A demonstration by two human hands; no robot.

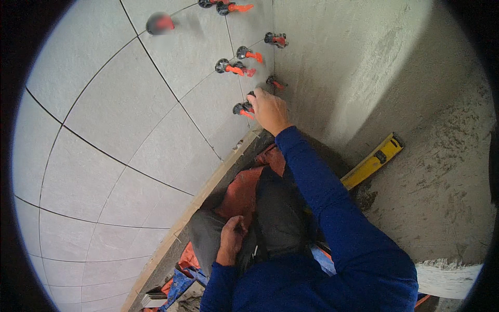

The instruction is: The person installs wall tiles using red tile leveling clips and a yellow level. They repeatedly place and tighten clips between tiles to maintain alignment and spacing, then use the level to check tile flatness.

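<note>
My right hand [267,109] reaches up to the tiled wall [104,156] near its corner, fingers closed on a black tile levelling clip [251,99]. Just below those fingers sits another clip with an orange tab [241,111]; more clips [228,67] with black bases and orange or red tabs stand on the tile joints above. My left hand [233,236] rests low by my lap with curled fingers around something dark that I cannot make out.
A grey plastered wall [353,52] meets the tiles at the right. A yellow spirit level [371,161] lies beside my right arm on a rough grey surface. A wooden batten [182,218] runs along the tiles' lower edge. Orange and blue material [184,270] lies low at the left.
</note>
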